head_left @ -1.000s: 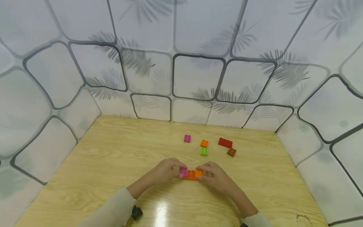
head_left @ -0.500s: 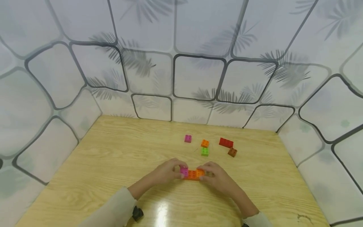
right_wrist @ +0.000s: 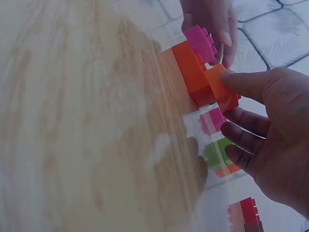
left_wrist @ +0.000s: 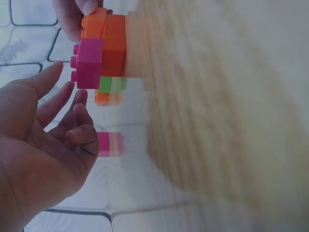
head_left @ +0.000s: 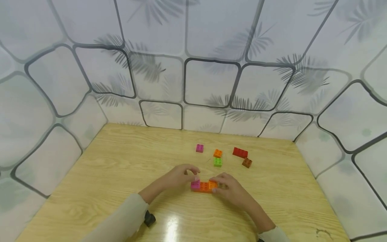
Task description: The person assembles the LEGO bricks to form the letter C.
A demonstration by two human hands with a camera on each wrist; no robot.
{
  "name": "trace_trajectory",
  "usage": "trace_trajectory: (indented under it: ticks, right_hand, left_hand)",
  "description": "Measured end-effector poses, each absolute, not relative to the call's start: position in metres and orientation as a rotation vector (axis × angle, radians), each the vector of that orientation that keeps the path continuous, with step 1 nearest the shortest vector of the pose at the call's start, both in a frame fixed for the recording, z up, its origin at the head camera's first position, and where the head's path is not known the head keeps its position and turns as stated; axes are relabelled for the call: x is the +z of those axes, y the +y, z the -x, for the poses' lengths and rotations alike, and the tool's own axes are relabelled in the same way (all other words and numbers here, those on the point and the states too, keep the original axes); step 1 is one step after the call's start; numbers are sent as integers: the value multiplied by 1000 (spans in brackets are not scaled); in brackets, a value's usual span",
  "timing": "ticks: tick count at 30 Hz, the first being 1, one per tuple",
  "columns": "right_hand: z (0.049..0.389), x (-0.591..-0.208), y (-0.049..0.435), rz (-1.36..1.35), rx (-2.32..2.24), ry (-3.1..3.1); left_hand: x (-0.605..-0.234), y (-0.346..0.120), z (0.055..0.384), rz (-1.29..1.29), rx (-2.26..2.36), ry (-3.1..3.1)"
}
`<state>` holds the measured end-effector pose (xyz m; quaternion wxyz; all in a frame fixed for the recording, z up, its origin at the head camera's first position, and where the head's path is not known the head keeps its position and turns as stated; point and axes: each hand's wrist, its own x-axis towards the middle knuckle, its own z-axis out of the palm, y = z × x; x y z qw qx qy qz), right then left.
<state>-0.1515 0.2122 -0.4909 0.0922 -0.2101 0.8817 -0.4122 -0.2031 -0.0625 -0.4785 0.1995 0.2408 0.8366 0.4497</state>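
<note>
From where I stand, a person works at a wooden table [head_left: 121,161]; take the long orange brick [head_left: 204,187] as the clock's centre, 12 towards the patterned wall [head_left: 208,84]. Going left to right, a pale sleeve [head_left: 121,218] comes from 8 o'clock to the left hand [head_left: 176,176], at 10. Its fingers are loosely bent and hold nothing; the thumb is just beside a pink brick [head_left: 195,185], with a gap seen from the left wrist. That pink brick sits on the long brick's left end. A loose pink brick [head_left: 199,148] lies at 12. On the long brick's right end is a small orange brick [head_left: 213,185]; I cannot tell whether it is fully pressed down. Near 1 o'clock, a loose orange brick [head_left: 218,153] lies just beyond a green brick [head_left: 217,162]. At 3 o'clock the right hand [head_left: 231,189], its forearm coming from 4, pinches the small orange brick between thumb and fingers. Between 1 and 2 lies a red brick [head_left: 240,153], and at 2, close by it, a brown brick [head_left: 247,163].
</note>
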Motion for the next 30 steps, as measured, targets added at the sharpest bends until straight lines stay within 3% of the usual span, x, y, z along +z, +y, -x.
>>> trace_trajectory:
  ticks: [17,30]
  right_hand:
    - [154,-493,213,648,-1243,2596]
    - [152,-491,214,694,-1231,2612]
  left_hand:
    - [-477,-23,258,-754,1149,2397]
    - [-476,6,273,-809,1087,2461]
